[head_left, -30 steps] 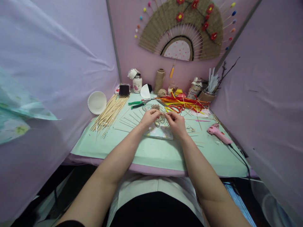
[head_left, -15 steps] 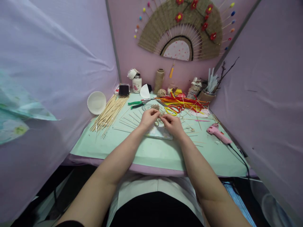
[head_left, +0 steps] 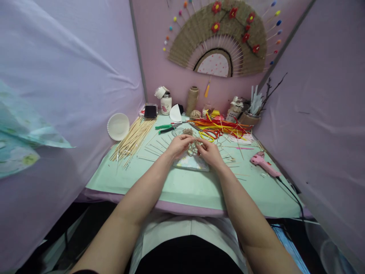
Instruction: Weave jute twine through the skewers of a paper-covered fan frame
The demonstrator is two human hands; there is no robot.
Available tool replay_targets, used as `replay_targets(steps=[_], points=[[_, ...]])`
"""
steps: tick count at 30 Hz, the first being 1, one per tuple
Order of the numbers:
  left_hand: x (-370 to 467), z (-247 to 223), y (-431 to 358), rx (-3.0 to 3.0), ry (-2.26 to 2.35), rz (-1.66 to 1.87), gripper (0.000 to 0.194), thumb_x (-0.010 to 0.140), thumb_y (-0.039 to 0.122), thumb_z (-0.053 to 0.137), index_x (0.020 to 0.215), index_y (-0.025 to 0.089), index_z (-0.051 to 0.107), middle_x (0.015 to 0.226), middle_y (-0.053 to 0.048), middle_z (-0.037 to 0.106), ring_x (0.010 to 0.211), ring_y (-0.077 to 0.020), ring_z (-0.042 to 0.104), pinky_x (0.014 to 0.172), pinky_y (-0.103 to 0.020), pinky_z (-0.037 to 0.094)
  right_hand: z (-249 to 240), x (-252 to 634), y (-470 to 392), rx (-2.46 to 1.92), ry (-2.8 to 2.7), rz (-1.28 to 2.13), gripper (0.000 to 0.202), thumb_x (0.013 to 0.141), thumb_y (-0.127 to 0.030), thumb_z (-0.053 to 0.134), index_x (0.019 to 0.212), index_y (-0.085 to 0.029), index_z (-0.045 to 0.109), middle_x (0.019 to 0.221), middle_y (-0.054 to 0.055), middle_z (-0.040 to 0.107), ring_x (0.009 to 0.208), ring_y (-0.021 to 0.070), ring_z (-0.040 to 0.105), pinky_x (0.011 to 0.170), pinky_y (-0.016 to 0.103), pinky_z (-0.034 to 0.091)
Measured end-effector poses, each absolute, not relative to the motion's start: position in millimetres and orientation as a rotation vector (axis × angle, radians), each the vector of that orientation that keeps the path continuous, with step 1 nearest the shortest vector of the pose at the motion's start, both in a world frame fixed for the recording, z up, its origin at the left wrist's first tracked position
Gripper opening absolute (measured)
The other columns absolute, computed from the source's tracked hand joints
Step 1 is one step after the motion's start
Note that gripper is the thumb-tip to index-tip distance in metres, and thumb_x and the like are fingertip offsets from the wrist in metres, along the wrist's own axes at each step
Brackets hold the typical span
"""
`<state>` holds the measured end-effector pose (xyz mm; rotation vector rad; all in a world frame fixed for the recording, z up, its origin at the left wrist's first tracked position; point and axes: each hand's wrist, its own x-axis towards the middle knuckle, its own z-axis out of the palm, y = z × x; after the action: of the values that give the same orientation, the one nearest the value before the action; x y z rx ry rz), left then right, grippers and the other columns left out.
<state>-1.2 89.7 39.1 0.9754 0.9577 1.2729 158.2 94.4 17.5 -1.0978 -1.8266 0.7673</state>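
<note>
Both my hands meet over a half-round base [head_left: 190,163] with a pale flowered cover, from which thin sticks [head_left: 155,149] fan out on the table. My left hand [head_left: 181,145] is closed, its fingertips pinching brown twine [head_left: 191,150]. Just to its right, my right hand [head_left: 208,149] pinches the same twine between thumb and fingers. Loose loops of twine hang below the fingertips, over the base. Behind the hands lies a small twine ball [head_left: 187,131]. The exact point where the twine passes between the fingers is too small to make out.
Bamboo sticks [head_left: 132,139] lie left beside a white fluted dish [head_left: 118,126]. Green-handled pliers [head_left: 167,128], yellow-handled scissors [head_left: 207,136] and red and yellow pipe cleaners [head_left: 222,125] lie behind. A pink glue gun [head_left: 265,165] with a cord is at right. A decorated fan [head_left: 216,38] hangs on the back wall.
The view has tilted slightly upward. My hands have shifted a little, the fingertips have moved slightly apart, and the twine loops below them have changed shape.
</note>
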Motion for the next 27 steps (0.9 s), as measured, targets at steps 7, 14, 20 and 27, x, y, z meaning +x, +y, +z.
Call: replay_targets(steps=[7,14,20,27], points=[[1.9,32.3,88.8,1.422,1.164,1.281,0.018,0.065,0.03,0.072,0.071,0.013,0.068,0.064,-0.001,0.062,0.061,-0.0114,0.051,0.059,-0.025,0.039,25.4,162.5,100.1,-0.893,-1.584,1.016,0.047,0.075,-0.044,0.07,0.117,-0.023,0.067,0.109,0.006,0.068,0.096,0.0203,0.062,0.086,0.035,0.05],[6.2,27.1,86.8,1.572,1.184,1.222,0.017,0.071,0.03,0.065,0.07,0.013,0.066,0.064,0.0,0.061,0.059,-0.0112,0.05,0.058,-0.024,0.039,22.4,159.0,100.4,-0.831,-1.419,0.977,0.023,0.072,-0.043,0.075,0.078,-0.022,0.071,0.085,0.003,0.068,0.085,0.02,0.062,0.083,0.037,0.049],[7.3,22.7,86.5,1.758,1.361,1.339,0.012,0.074,0.023,0.058,0.07,0.015,0.066,0.061,0.002,0.059,0.061,-0.0111,0.049,0.059,-0.024,0.036,24.3,156.8,97.3,-0.736,-1.577,0.761,0.014,0.075,-0.037,0.074,0.074,-0.023,0.072,0.084,0.004,0.064,0.09,0.0209,0.059,0.085,0.038,0.046],[6.0,22.2,91.3,1.531,1.405,1.442,0.014,0.073,0.028,0.062,0.065,0.016,0.062,0.056,0.004,0.053,0.058,-0.0115,0.046,0.056,-0.025,0.034,22.8,156.3,96.6,-0.729,-1.557,0.754,0.012,0.076,-0.035,0.073,0.075,-0.024,0.072,0.081,0.003,0.061,0.086,0.02,0.058,0.083,0.037,0.045]])
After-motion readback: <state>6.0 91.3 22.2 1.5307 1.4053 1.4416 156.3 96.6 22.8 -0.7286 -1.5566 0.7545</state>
